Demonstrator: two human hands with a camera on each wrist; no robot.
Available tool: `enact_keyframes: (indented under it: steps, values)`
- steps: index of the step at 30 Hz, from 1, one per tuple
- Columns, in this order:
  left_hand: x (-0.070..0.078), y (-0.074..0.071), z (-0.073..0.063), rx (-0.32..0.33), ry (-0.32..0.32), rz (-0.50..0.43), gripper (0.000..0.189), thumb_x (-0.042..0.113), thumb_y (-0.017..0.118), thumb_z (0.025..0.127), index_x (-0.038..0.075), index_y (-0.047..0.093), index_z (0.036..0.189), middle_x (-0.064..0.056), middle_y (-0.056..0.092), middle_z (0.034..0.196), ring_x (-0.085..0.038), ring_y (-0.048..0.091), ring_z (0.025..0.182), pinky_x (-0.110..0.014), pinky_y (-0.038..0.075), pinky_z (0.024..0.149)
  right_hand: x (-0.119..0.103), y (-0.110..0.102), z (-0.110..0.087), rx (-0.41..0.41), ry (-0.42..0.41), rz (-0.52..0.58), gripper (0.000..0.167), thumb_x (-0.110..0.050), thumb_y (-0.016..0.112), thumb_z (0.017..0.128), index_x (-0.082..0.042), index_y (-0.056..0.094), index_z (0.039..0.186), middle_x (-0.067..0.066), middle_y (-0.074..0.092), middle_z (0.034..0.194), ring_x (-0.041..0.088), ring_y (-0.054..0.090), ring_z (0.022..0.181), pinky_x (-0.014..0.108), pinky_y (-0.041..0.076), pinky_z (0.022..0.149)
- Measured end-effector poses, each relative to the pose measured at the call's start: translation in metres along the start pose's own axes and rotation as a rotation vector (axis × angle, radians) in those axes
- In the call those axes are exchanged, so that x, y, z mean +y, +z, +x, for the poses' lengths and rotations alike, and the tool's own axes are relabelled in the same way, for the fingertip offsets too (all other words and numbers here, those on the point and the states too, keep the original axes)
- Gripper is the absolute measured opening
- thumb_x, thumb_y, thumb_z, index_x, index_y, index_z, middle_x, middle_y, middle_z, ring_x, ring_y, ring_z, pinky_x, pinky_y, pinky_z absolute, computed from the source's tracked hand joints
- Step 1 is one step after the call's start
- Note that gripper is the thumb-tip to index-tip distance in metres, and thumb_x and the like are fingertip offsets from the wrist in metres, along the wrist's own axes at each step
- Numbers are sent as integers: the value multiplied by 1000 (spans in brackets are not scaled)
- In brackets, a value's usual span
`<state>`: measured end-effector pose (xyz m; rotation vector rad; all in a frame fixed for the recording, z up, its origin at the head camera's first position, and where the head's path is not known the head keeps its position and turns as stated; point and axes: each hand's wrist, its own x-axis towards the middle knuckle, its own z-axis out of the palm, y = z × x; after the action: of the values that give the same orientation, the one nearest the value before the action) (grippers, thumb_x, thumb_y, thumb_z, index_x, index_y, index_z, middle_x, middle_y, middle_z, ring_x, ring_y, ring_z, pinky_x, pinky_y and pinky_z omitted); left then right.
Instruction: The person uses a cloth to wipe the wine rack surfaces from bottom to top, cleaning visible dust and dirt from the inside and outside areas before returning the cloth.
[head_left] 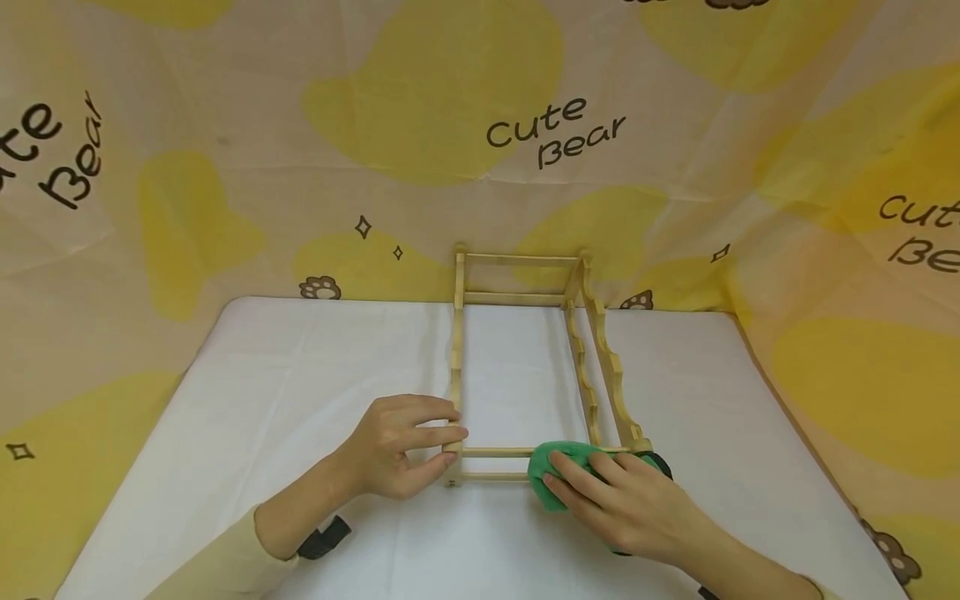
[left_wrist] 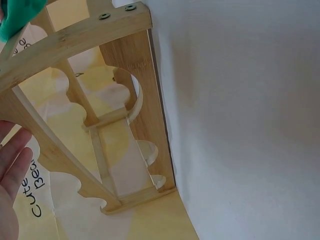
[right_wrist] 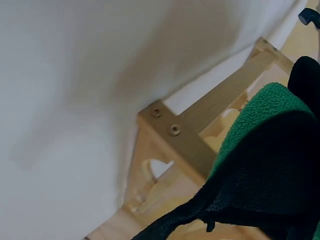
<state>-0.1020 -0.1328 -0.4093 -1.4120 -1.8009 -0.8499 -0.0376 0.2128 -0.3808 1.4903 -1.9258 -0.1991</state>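
Observation:
A light wooden rack with scalloped side rails and crossbars at both ends stands on the white table. My left hand holds its near left corner, fingertips over the rail and thumb lower down. At the near end, my right hand grips a green cloth with dark edging against the crossbars, toward the right corner. In the left wrist view, fingers lie beside a scalloped rail. The right wrist view shows the fuzzy green cloth over the rack's screwed end; the hand is hidden there.
White cloth covers the table on both sides of the rack. A yellow and beige printed curtain hangs behind and along the sides, close to the rack's far end. Dark straps sit at the wrists.

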Motion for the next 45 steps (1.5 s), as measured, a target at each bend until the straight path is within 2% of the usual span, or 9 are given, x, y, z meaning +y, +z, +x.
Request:
enact_keyframes:
  steps: [13,20,25,33,45]
  values:
    - [0,1,0,-6,3,2,26,25,60,101,11,81,102,-7,77,97,-23,76,87,-37,65,77,-17,15,44,-57,6,-36,43,-13,32,115,-19,73,129,6,64,134,15,51,79,19,41,57]
    - [2,3,-1,-3,-7,1,27,25,59,101,10,81,101,-7,76,98,-23,76,87,-37,66,76,-22,18,56,-53,-2,-63,44,-11,34,114,-21,74,129,6,63,135,15,51,78,18,42,57]
    - [2,5,-2,26,-3,2,26,25,60,101,11,81,103,-8,76,99,-24,77,88,-38,65,76,-21,13,51,-77,8,-55,47,-13,29,115,-21,74,127,5,64,134,15,52,79,19,47,60]
    - [2,7,-2,54,-7,-2,20,27,69,98,11,82,99,-8,77,96,-23,77,85,-37,66,75,-14,0,32,-119,34,-20,53,-11,22,116,-17,74,127,7,64,133,17,54,81,22,52,63]
    - [6,7,0,106,-18,11,19,27,74,96,10,82,95,-9,78,94,-25,77,82,-37,66,72,-3,-17,1,-139,56,-20,51,-10,24,116,-13,74,125,9,65,131,20,55,80,24,48,55]
